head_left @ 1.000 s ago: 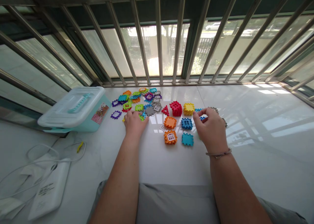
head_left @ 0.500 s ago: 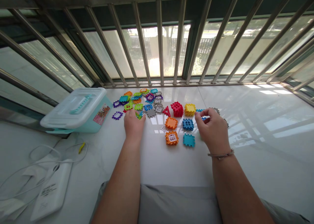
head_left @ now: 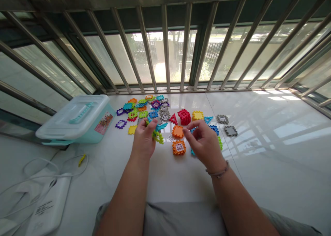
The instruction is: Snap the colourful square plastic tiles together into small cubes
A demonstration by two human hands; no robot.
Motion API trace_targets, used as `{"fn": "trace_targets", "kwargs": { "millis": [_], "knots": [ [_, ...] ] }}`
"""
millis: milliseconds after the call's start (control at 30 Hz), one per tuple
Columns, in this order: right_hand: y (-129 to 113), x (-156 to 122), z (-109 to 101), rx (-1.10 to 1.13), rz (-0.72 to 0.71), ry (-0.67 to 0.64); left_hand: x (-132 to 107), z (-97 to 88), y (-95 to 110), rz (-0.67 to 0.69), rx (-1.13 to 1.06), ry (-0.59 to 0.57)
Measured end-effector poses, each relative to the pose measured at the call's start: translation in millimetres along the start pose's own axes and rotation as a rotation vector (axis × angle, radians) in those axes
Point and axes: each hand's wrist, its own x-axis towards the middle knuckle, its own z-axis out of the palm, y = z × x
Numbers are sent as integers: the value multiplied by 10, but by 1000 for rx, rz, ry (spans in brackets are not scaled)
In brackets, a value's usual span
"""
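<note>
My left hand (head_left: 144, 137) is closed round green and blue interlocking plastic tiles (head_left: 158, 134), lifted off the floor; part of them is hidden by my fingers. My right hand (head_left: 203, 143) hovers over the sorted tiles with fingers bent and thumb apart, nothing visible in it. Nearest its fingertips is an orange tile stack (head_left: 178, 131), with another orange stack (head_left: 179, 147) topped by a window pattern below it. Red tiles (head_left: 184, 116) and yellow tiles (head_left: 198, 115) stand in stacks behind. Blue and green tiles are partly hidden under my right hand.
A mixed heap of tiles (head_left: 141, 108) spreads at the back left. Two grey tiles (head_left: 231, 130) lie to the right. A lidded turquoise box (head_left: 77, 118) stands left, with a white power strip (head_left: 49, 205) and cables in front of it. Metal bars (head_left: 165, 56) line the window.
My left hand has picked green and blue tiles from the heap and drawn them nearer. My right hand has moved left from the blue tiles, uncovering the grey tiles.
</note>
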Motion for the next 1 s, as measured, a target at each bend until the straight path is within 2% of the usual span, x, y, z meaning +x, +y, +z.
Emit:
{"fn": "trace_targets", "kwargs": {
  "millis": [133, 233, 433, 567, 733, 900, 1000],
  "knots": [
    [-97, -90, 208, 137, -55, -226, -168, 109, -6, -35, 28, -120],
    [-96, -102, 255, 198, -17, -296, -199, 111, -35, -36, 88, -198],
    [-86, -67, 240, 311, 88, -215, -231, 67, -63, 114, 327, -306],
    [-96, -67, 256, 333, 148, -197, -228, 64, -89, 137, 279, -306],
    [-100, -74, 267, 326, 147, -194, -227, 78, -98, 138, 240, -259],
    [-92, -69, 256, 332, 163, -204, -237, 74, -110, 88, 248, -288],
    [-79, -73, 253, 336, 138, -247, -234, 65, -135, 61, 160, -311]
  ]
}}
